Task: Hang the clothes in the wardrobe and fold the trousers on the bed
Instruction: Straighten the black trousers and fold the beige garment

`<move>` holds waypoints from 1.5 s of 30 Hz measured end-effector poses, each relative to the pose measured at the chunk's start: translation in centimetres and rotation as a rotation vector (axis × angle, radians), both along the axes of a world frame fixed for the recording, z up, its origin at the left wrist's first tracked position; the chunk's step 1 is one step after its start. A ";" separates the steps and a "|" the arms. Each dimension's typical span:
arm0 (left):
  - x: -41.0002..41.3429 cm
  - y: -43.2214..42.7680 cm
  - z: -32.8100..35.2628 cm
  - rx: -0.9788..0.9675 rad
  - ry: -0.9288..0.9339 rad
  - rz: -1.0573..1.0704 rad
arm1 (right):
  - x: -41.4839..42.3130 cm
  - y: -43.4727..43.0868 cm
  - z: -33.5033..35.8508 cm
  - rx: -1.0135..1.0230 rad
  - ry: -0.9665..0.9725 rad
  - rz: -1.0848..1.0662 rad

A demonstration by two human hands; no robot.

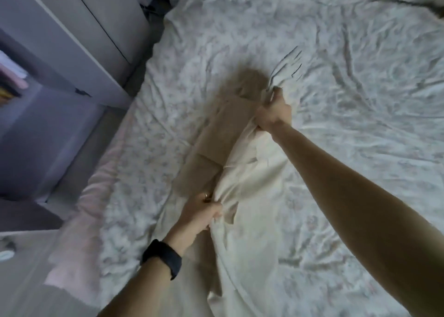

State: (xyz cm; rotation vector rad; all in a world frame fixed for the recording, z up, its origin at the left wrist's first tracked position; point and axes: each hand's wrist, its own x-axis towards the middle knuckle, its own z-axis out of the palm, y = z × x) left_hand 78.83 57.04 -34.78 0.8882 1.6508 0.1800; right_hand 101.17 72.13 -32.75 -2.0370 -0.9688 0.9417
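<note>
On the bed (360, 105), head view, items as seen:

1. Left hand (204, 211): near and low in the frame, with the forearm coming up from the bottom edge. The fingers are curled and the grip is clamped on a bunch of the cream garment (252, 220) at its near part. There is a black watch (162, 257) on the wrist and a ring (206, 194) on one finger.

2. Right hand (272, 114): the arm is stretched long from the lower right and the fist is knuckles-up. Its grip is clamped on the far end of the same cream garment. The cloth runs in a line between both hands, and the rest trails down to the bottom edge.

3. Tan garment (216, 138): folded into a long strip and lying flat on the bed. It sits just left of the cream garment and touches it along one side. Its far end is blurred.

4. Edges: the bed's left side, with pink trim (79, 220), runs diagonally. The wardrobe (72, 40) stands close beside it, with a narrow gap between.

5. Open room: rumpled floral cover lies wide to the right of the hands and beyond them.
</note>
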 end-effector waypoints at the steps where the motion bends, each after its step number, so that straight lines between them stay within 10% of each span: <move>1: -2.7 1.6 -0.2 0.023 0.018 0.027 | -2.2 1.2 -0.2 -0.021 -0.024 0.027; 10: -15.1 6.4 -8.6 0.237 0.159 -0.080 | -11.9 1.7 -9.4 -0.240 -0.251 0.452; 18: -14.8 -3.3 -7.1 0.198 0.277 -0.082 | -15.0 -17.6 -9.8 -0.161 -0.232 0.248; 30: -12.2 -19.7 -5.7 -0.054 0.174 -0.133 | -17.4 -44.1 -9.1 -0.627 -0.482 0.456; 39: -17.3 -27.7 -4.0 -0.098 0.035 -0.308 | -30.2 -53.0 -6.4 -0.234 -0.278 0.377; 45: -28.9 -29.4 -5.3 0.086 0.266 -0.359 | -40.7 -57.9 -7.9 -0.260 0.047 0.442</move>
